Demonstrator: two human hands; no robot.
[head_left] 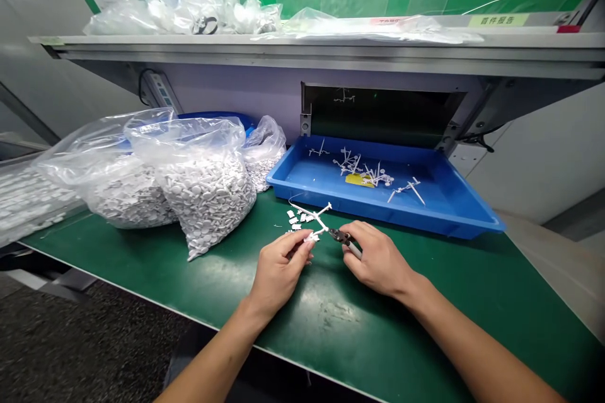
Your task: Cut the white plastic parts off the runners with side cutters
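Between thumb and fingers, my left hand [281, 271] pinches a white plastic sprue [316, 216], its thin branches pointing away from me. My right hand [378, 257] is wrapped around a pair of nippers [345, 240] with pale handles. The dark jaws are right at the sprue's near branch; whether they touch it I cannot tell. Several small white plastic pieces [293, 220] lie on the green mat just behind my left hand, partly covered by the sprue.
A blue tray [378, 206] with several white sprues and a yellow label stands behind my hands. Clear bags [208, 195] full of small white parts sit at left on the green table [331, 340]. A shelf [302, 60] overhangs the back, with plastic bags on top.
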